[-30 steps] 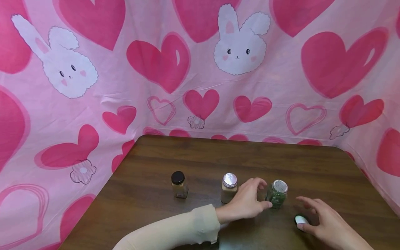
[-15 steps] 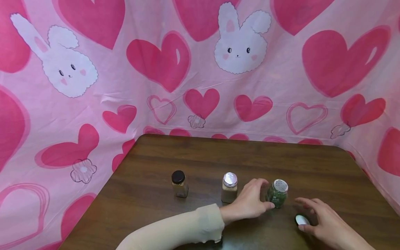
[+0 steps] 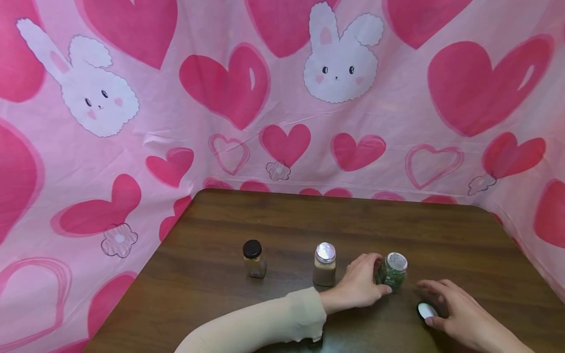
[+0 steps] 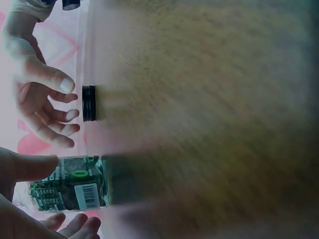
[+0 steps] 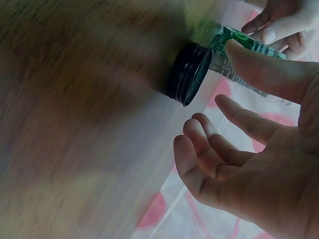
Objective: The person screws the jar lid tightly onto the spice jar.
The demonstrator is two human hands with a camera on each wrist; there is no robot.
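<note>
A glass spice jar of green flakes stands upright, its perforated silver shaker top uncovered. My left hand is spread at its left side; in the left wrist view the thumb overlaps the jar and the fingertips are just off its other side. To the right, a black screw lid lies with its white inner side up. Over it hovers my right hand, thumb and loosely bent fingers on either side with space between; the right wrist view shows the lid beyond the fingertips.
A jar of tan powder with a silver top stands just left of my left hand. Farther left is a black-capped spice jar. A dark object is partly hidden under the left sleeve. Pink heart-patterned cloth hangs behind the brown table.
My left hand has moved slightly right, closer around the green jar. The right hand stays nearly still by the lid.
</note>
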